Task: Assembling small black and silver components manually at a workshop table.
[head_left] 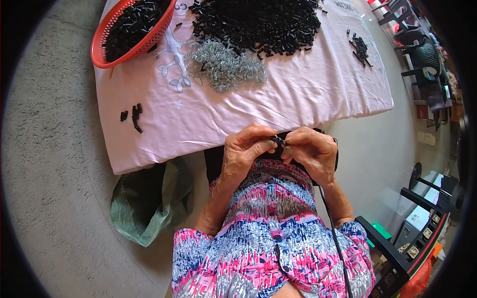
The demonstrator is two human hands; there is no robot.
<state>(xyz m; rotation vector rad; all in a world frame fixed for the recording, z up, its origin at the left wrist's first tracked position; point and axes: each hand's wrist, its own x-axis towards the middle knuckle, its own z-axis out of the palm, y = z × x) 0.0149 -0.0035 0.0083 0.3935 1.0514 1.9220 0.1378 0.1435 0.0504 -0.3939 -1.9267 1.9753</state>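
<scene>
In the head view, the left hand (244,149) and the right hand (314,151) are meeting just off the near edge of a table (298,99) that is wearing a pale pink cloth. The thumb and fingers of each hand are closing on a small black linked piece (278,141), which is bridging the two sets of fingertips above the person's lap; its finer joints are remaining too small to tell. On the table, a large heap of short black pieces (258,22) is spreading toward the far edge, and a mound of clear, silvery bits (226,64) is lying against its near side. A red mesh basket (102,65) is standing by the left edge and holding more black pieces. Toward the near left corner, a few dark segments (136,119) are resting apart from the heap; toward the right edge, a small scatter of black pieces (361,51) is lying. Below the near left corner, a green sack (171,211) is standing with its mouth gaping. A black cord (334,233) is trailing down the patterned shirt (278,233).
</scene>
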